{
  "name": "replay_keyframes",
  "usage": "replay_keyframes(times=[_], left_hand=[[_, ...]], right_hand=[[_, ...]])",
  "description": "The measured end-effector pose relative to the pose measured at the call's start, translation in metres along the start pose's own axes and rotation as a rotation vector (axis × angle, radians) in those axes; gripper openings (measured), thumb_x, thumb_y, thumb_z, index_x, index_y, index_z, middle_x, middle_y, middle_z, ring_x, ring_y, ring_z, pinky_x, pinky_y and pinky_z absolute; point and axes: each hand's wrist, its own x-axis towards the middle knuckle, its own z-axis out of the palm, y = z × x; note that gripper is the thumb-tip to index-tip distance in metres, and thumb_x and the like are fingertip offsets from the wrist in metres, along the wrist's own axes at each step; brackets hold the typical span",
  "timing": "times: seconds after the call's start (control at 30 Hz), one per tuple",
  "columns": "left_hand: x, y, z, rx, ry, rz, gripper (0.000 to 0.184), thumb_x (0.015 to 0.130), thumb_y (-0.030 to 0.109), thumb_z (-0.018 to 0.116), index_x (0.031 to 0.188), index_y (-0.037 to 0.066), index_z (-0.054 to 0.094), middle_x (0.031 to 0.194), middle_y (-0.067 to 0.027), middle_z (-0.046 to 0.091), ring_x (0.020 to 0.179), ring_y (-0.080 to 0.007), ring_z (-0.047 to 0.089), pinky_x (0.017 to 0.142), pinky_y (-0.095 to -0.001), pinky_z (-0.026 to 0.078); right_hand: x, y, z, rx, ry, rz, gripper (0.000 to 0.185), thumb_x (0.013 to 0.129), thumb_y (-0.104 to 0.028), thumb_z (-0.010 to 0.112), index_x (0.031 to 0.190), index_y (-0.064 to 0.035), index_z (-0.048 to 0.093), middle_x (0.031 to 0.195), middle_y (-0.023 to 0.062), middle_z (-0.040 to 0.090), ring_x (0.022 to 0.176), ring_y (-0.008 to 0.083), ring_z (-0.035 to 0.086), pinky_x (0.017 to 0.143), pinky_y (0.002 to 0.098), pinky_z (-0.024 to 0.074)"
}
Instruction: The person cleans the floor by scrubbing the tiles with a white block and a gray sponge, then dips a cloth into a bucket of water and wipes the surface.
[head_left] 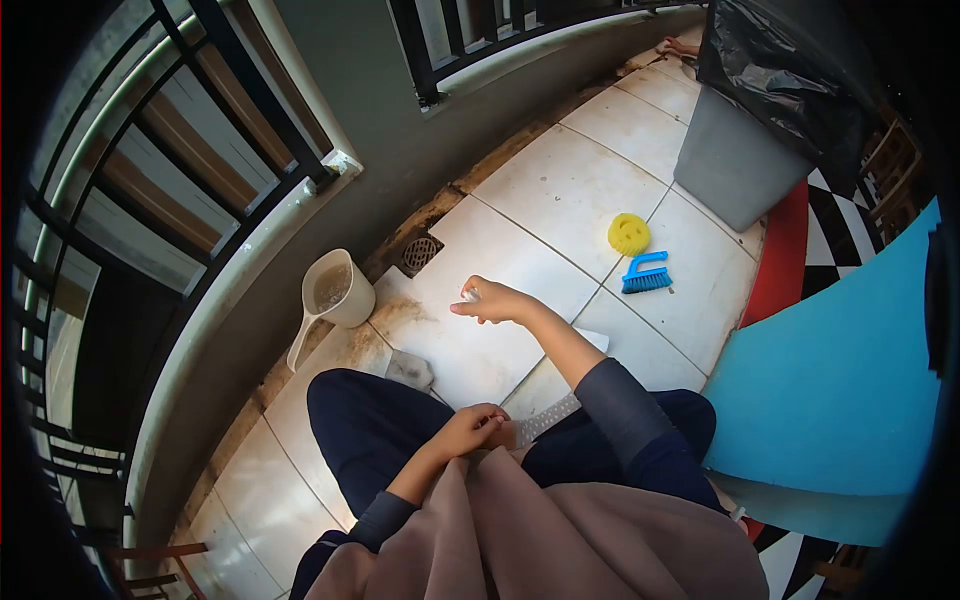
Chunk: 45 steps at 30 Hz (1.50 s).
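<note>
My right hand (492,301) reaches out over the white floor tiles (520,345), its fingers closed around a small white object (471,296) whose kind I cannot make out. Near it, a brown stain (398,308) marks the tile. My left hand (473,430) rests by my lap with the fingers curled in, and nothing shows in them. A cream dipper (352,300) of cloudy water stands to the left, its handle pointing toward me. Beyond my right forearm lie a yellow round sponge (629,235) and a blue scrub brush (647,274), bristles down.
A floor drain (419,254) sits by the low wall (470,120). Beside my knee lies a grey cloth-like piece (409,370). A grey bin (740,160) with a black bag stands at the far right, and a blue curved surface (820,390) is nearer. Black railing (150,130) runs along the left.
</note>
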Motion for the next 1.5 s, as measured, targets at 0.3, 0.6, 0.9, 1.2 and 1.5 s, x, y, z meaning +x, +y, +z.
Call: replay_keyframes(times=[0.3, 0.6, 0.9, 1.2, 1.5], left_hand=[[0.038, 0.036, 0.05, 0.157, -0.29, -0.179, 0.032, 0.091, 0.028, 0.046, 0.099, 0.0, 0.058, 0.091, -0.0119, 0.061, 0.086, -0.0194, 0.058, 0.079, -0.0301, 0.045], [0.004, 0.024, 0.046, 0.178, -0.253, 0.09, 0.033, 0.09, 0.029, 0.048, 0.108, 0.003, 0.056, 0.101, -0.0147, 0.059, 0.098, -0.0251, 0.055, 0.086, -0.0341, 0.042], [-0.038, -0.04, 0.029, 0.121, -0.008, 0.342, 0.019, 0.087, 0.019, 0.052, 0.094, 0.003, 0.059, 0.094, -0.0125, 0.058, 0.09, -0.0246, 0.055, 0.08, -0.0337, 0.043], [-0.024, -0.036, 0.052, 0.991, 0.18, 0.074, 0.055, 0.087, 0.054, 0.036, 0.098, 0.005, 0.058, 0.094, -0.0169, 0.064, 0.086, -0.0339, 0.062, 0.073, -0.0467, 0.046], [-0.053, -0.033, 0.059, 0.901, -0.019, -0.183, 0.069, 0.089, 0.06, 0.021, 0.097, 0.008, 0.066, 0.099, -0.0161, 0.064, 0.096, -0.0335, 0.059, 0.081, -0.0447, 0.045]], right_hand=[[-0.073, 0.099, -0.015, -0.191, -0.228, 0.254, 0.046, 0.076, -0.027, 0.068, 0.11, -0.0039, 0.047, 0.084, 0.0133, 0.064, 0.074, 0.0205, 0.063, 0.06, 0.0308, 0.0489], [-0.114, 0.118, -0.098, -0.308, 0.538, 0.356, 0.049, 0.076, -0.038, 0.065, 0.106, -0.0035, 0.05, 0.097, 0.0223, 0.061, 0.092, 0.03, 0.06, 0.077, 0.0381, 0.0474], [-0.153, 0.006, -0.001, -0.171, 0.466, 0.252, 0.037, 0.078, -0.031, 0.066, 0.099, -0.0053, 0.049, 0.075, 0.0141, 0.061, 0.054, 0.0173, 0.061, 0.047, 0.0293, 0.0461], [-0.184, -0.048, 0.041, -0.314, 0.5, 0.129, 0.049, 0.072, -0.04, 0.072, 0.092, -0.0046, 0.045, 0.061, 0.0079, 0.057, 0.046, 0.013, 0.054, 0.042, 0.0257, 0.0421], [-0.201, -0.05, 0.028, -0.621, 0.453, 0.025, 0.064, 0.066, -0.061, 0.066, 0.091, -0.0038, 0.053, 0.075, 0.0163, 0.06, 0.071, 0.0237, 0.058, 0.062, 0.0328, 0.0468]])
